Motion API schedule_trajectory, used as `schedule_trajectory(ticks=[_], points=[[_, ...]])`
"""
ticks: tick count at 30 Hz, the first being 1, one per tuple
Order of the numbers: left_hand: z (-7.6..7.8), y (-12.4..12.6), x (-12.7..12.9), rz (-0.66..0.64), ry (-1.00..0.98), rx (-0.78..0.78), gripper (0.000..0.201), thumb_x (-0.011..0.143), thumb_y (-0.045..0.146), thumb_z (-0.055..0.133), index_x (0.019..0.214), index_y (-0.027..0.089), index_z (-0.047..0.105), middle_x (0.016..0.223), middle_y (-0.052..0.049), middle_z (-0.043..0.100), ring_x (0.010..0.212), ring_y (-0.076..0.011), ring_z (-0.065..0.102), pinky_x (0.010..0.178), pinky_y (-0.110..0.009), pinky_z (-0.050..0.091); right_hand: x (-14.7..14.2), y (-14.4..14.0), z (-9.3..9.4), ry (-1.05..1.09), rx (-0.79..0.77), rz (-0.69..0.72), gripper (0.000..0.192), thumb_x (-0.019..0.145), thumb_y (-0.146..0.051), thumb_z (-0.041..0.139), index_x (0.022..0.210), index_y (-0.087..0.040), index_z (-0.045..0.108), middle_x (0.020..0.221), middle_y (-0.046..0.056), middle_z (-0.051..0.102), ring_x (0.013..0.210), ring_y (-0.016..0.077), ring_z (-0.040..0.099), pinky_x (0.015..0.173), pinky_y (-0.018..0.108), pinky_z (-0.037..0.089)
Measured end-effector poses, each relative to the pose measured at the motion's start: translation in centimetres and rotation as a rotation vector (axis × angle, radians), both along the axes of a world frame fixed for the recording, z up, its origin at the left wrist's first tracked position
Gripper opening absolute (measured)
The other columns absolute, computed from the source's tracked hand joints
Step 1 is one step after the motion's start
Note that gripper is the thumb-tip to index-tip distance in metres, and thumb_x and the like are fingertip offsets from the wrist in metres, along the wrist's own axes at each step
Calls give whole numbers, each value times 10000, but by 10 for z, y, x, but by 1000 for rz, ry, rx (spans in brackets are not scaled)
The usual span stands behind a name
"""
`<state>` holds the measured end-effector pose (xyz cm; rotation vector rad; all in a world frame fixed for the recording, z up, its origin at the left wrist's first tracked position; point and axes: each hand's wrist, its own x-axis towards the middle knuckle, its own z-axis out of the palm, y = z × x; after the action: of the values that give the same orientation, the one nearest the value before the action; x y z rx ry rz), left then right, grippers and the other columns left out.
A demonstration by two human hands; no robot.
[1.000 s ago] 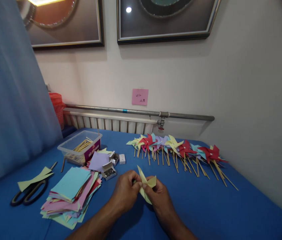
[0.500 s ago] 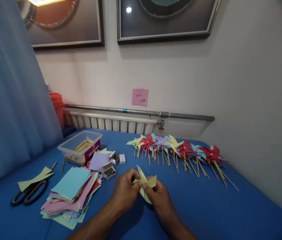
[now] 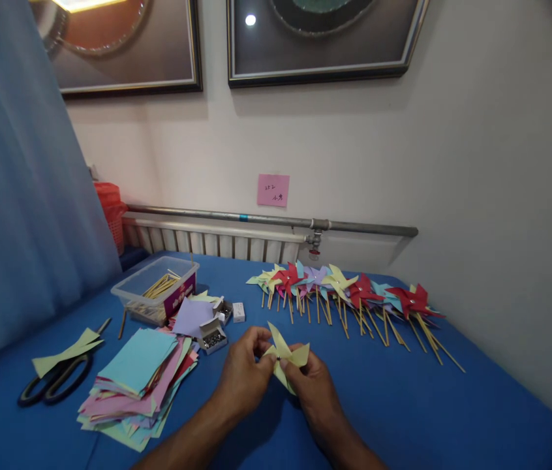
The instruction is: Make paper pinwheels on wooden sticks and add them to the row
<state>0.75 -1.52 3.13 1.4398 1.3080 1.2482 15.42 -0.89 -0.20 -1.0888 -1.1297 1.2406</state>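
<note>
Between my two hands is a pale yellow paper pinwheel point(image 3: 280, 341), its blades folded in and a small dark pin head showing at the centre. My left hand point(image 3: 246, 367) pinches its left side, thumb close to the centre. On the other side my right hand point(image 3: 311, 378) grips the paper, its thumb just below the pin head. No stick shows on this pinwheel; its back is hidden. To the left lie two small open boxes of pins point(image 3: 213, 339) and a stack of coloured paper squares point(image 3: 136, 362).
Finished-looking pinwheels on sticks point(image 3: 339, 284) lie in a row along the back right. A clear plastic tub point(image 3: 134, 287) holds wooden sticks. Black-handled scissors point(image 3: 55, 385) lie at left under a yellow paper piece point(image 3: 68, 352). A radiator point(image 3: 227, 243) and pipe run behind the blue table.
My left thumb has drawn back slightly from the middle of the pinwheel, so the dark pin head now shows. Both hands otherwise keep their place.
</note>
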Motion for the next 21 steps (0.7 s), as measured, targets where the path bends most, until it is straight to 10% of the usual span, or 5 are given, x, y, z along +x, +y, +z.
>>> schedule_trajectory(ticks=[21], points=[[-1,9,1,-92,-408,-145,371,548,241,790,891,139,692,690,-12,711,604,-128,608,610,-237,452,-1,3,-7,91,-30,30,468,603,-534,895,841,-196,675,696,-9,680,622,174,565,615,286,449]])
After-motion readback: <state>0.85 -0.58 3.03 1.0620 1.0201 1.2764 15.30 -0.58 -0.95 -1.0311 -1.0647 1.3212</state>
